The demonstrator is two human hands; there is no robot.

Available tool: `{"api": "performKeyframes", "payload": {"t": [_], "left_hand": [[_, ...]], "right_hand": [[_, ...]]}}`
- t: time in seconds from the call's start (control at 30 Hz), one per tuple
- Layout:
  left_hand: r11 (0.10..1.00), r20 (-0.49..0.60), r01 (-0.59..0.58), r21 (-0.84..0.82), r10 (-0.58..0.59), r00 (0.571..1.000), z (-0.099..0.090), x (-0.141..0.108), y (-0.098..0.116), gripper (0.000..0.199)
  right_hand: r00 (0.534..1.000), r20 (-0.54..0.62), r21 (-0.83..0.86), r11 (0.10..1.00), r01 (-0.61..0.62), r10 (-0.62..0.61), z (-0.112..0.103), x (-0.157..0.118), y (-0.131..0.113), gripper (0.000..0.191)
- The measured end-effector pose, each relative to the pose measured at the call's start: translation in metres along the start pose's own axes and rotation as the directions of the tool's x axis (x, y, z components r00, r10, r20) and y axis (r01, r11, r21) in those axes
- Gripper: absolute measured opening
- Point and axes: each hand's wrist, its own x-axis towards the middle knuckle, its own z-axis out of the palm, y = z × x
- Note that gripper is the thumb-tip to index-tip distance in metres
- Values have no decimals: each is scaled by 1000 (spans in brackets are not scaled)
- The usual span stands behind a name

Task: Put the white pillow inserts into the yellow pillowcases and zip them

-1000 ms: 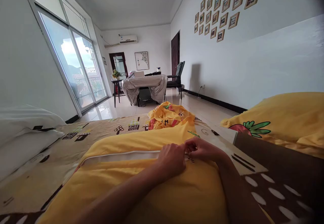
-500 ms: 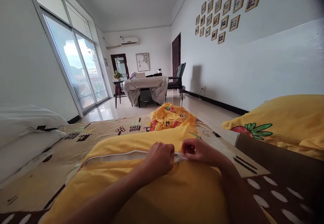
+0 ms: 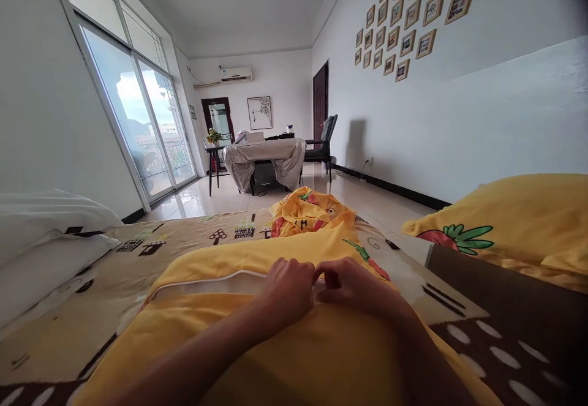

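Observation:
A yellow pillowcase (image 3: 294,357) lies in front of me, plumped out. A long slit with a white zipper edge (image 3: 243,272) runs across it, and white filling (image 3: 211,287) shows through the gap on the left. My left hand (image 3: 290,286) is closed on the edges of the slit near its middle. Just to its right, my right hand (image 3: 346,283) pinches the pillowcase at the zipper line, its fingertips nearly touching the left hand. The zipper pull is hidden by my fingers. A carrot print (image 3: 367,260) shows beyond my right hand.
Crumpled yellow printed fabric (image 3: 312,213) lies just beyond the pillowcase on the patterned bed cover (image 3: 184,234). White pillows (image 3: 46,253) are at left. Another yellow pillow (image 3: 523,210) is at right, by a brown board (image 3: 496,283). A draped table (image 3: 264,152) stands farther back.
My right hand has moved left along the zipper line, up against my left hand. More of the carrot print now shows. My left hand has barely moved.

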Motion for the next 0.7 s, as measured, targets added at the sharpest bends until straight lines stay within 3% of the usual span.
{"api": "performKeyframes", "payload": {"t": [0.1, 0.3, 0.6, 0.7], "left_hand": [[1000, -3, 28, 8, -28, 1000, 3, -2, -4, 26], [998, -16, 48, 44, -48, 999, 6, -6, -10, 23], [987, -60, 143, 68, -139, 988, -5, -28, -34, 22], [980, -78, 185, 76, -179, 981, -4, -37, -39, 25]], "right_hand": [[1000, -7, -26, 999, -19, 19, 3, 2, -2, 20], [999, -51, -147, 989, -14, 7, 8, 5, 2, 12], [998, -65, -312, 950, 6, -28, 11, 8, 2, 10], [985, -120, -321, 943, 81, -126, 15, 7, -4, 9]]}}
